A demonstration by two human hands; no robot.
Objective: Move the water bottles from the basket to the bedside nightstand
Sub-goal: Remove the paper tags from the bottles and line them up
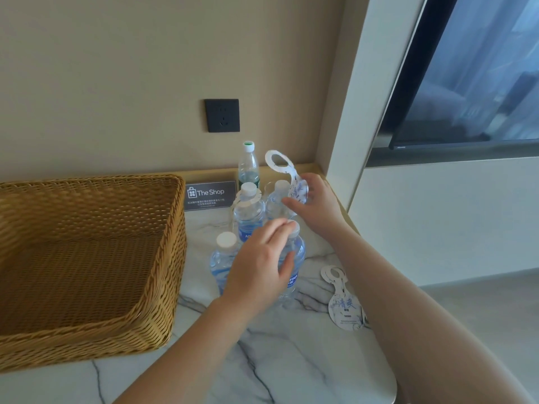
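Observation:
The wicker basket (96,330) stands at the left on the white marble top (291,360), with nothing visible inside it. To its right, several clear water bottles with white caps stand upright in a cluster. My left hand (262,266) wraps around the front right bottle (296,258), just below its cap. Another bottle (223,258) stands at its left. A third (248,214) stands behind them with a paper tag around its neck. My right hand (315,205) holds a white-and-blue paper neck tag (281,167) above the back right bottle (275,199).
A taller green-capped bottle (248,164) stands against the wall. A dark "The Shop" sign (210,195) leans beside it, under a black wall socket (222,115). Another paper tag (344,304) lies flat on the marble at the right. A television (466,83) hangs at the right.

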